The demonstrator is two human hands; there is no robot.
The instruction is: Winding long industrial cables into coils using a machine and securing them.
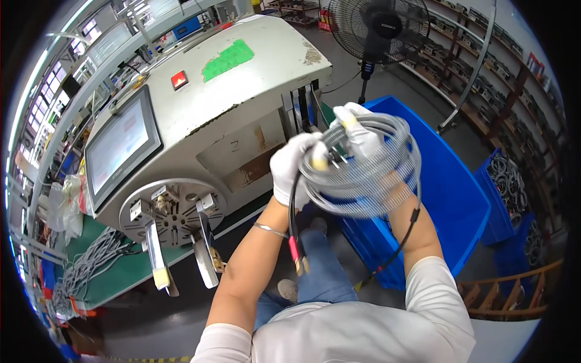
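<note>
Between my two white-gloved hands hangs a coil of grey ribbed cable [369, 206], blurred in places by motion. My left hand [292, 166] is closed around the coil's left side. From under it the cable's black leads [293, 212] drop down, ending in red sleeves and brass-coloured tips. My right hand [363, 134] grips the coil's upper part, its fingers bent over the loops. Another black lead [407, 233] trails from the coil past my right forearm. Small dark prongs show between the hands, too blurred to make out.
Left of me stands a machine with a screen [124, 148] and a slotted round plate [172, 212] bearing metal arms. Grey cables [91, 266] lie on a green bench. Below the coil at right is a blue bin [451, 187]; a black fan [381, 27] stands beyond it.
</note>
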